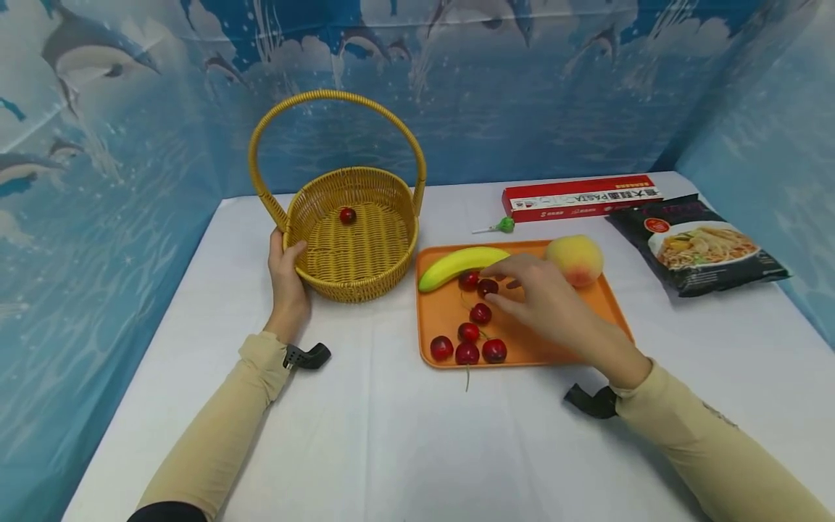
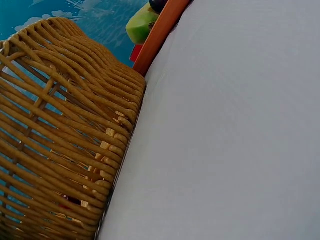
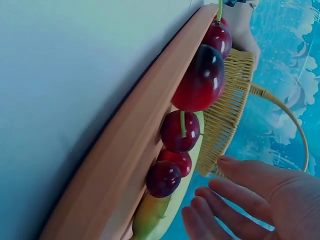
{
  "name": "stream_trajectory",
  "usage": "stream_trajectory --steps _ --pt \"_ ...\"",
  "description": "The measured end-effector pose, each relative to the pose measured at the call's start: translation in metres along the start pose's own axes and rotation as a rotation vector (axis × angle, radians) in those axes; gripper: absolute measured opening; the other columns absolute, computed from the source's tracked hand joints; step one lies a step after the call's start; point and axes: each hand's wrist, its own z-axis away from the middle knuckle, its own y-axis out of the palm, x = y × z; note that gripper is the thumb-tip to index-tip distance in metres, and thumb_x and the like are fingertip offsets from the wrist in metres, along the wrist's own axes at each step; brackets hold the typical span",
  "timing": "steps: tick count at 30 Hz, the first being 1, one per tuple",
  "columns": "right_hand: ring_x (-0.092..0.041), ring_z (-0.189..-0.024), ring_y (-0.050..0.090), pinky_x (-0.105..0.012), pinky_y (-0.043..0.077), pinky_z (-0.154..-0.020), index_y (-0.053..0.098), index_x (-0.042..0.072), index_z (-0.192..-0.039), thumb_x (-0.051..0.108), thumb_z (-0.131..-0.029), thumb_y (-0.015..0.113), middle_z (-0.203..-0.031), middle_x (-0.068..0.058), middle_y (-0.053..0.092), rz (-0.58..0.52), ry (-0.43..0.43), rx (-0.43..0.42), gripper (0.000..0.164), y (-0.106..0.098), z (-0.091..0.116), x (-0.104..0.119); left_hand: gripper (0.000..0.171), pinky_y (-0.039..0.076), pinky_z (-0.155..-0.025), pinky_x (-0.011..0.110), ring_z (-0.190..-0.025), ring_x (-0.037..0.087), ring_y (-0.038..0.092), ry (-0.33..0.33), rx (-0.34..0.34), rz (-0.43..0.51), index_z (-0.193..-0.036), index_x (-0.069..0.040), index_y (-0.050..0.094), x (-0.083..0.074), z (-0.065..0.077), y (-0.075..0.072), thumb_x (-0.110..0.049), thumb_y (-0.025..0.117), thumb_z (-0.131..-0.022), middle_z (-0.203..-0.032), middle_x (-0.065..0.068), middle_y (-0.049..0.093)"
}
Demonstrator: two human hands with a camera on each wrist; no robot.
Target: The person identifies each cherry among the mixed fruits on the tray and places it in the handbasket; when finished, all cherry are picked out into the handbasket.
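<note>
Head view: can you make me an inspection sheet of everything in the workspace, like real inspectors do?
Surface: white tabletop.
Job's things: wicker basket with one cherry inside; orange tray with seven visible cherries, a banana and a peach.
Clutter: red pasta box, black noodle packet and a green thing on a white stick, all off the tray.
Hands: left hand holds the basket's side; right hand is over the tray, fingers near the cherries, holding none.
Cables: nothing seen.
Surroundings: blue sea-patterned backdrop with dolphins.
</note>
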Motion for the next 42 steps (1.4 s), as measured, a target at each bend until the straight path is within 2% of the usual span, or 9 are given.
stream_trajectory --steps 10,15,19,26,30,38,42 --pt "-0.027 -0.105 0.068 -0.046 0.060 -0.091 0.074 0.009 -0.130 0.019 -0.091 0.083 -0.118 -0.009 0.076 0.011 0.050 0.065 0.041 0.006 0.000 -0.005 0.056 0.029 -0.126 0.045 -0.147 0.033 0.040 0.008 -0.006 0.011 -0.157 -0.014 0.041 -0.001 0.003 0.002 -0.026 0.047 -0.102 -0.157 0.013 0.045" --pt "-0.023 -0.096 0.065 -0.040 0.059 -0.085 0.077 0.009 -0.123 0.018 -0.091 0.083 -0.107 -0.007 0.077 0.023 0.036 0.069 0.034 0.009 0.002 -0.006 0.055 0.027 -0.127 0.044 -0.148 0.033 0.038 0.007 0.006 0.020 -0.158 -0.015 0.040 -0.001 0.003 0.004 -0.026 0.047 -0.104 -0.159 0.014 0.042" --pt "-0.022 -0.092 0.065 -0.039 0.059 -0.084 0.078 0.008 -0.122 0.017 -0.090 0.084 -0.106 -0.006 0.077 0.034 0.025 0.073 0.034 0.009 0.003 -0.007 0.056 0.027 -0.127 0.045 -0.149 0.033 0.038 0.010 0.010 0.022 -0.158 -0.015 0.040 -0.001 0.003 0.005 -0.023 0.049 -0.103 -0.160 0.016 0.041" --pt "-0.024 -0.102 0.068 -0.045 0.060 -0.095 0.076 0.007 -0.125 0.017 -0.089 0.085 -0.114 -0.007 0.078 0.046 0.039 0.140 0.038 0.006 0.004 -0.010 0.057 0.029 -0.127 0.045 -0.148 0.033 0.039 0.009 -0.006 0.026 -0.157 -0.013 0.041 -0.001 0.004 0.006 -0.020 0.051 -0.102 -0.159 0.016 0.042" --pt "-0.026 -0.104 0.070 -0.047 0.060 -0.095 0.077 0.006 -0.124 0.015 -0.089 0.085 -0.115 -0.009 0.078 0.061 0.030 0.117 0.037 -0.004 0.004 -0.006 0.057 0.029 -0.127 0.044 -0.149 0.033 0.039 0.001 -0.004 0.022 -0.157 -0.014 0.040 -0.001 0.004 0.007 -0.021 0.052 -0.101 -0.159 0.015 0.041" --pt "-0.028 -0.105 0.071 -0.049 0.060 -0.094 0.075 0.006 -0.127 0.015 -0.092 0.082 -0.119 -0.011 0.076 0.014 -0.027 0.038 0.037 -0.026 -0.017 0.011 0.059 0.030 -0.127 0.043 -0.148 0.033 0.040 0.019 -0.011 0.014 -0.157 -0.013 0.041 -0.002 0.003 0.005 -0.018 0.053 -0.100 -0.159 0.016 0.041" --pt "-0.028 -0.110 0.071 -0.049 0.060 -0.097 0.074 0.007 -0.129 0.016 -0.094 0.080 -0.122 -0.010 0.075 -0.034 -0.044 0.042 0.037 -0.029 -0.035 0.024 0.058 0.030 -0.127 0.042 -0.147 0.033 0.040 0.015 -0.015 0.005 -0.156 -0.012 0.041 -0.001 0.004 0.002 -0.018 0.053 -0.100 -0.158 0.016 0.042"
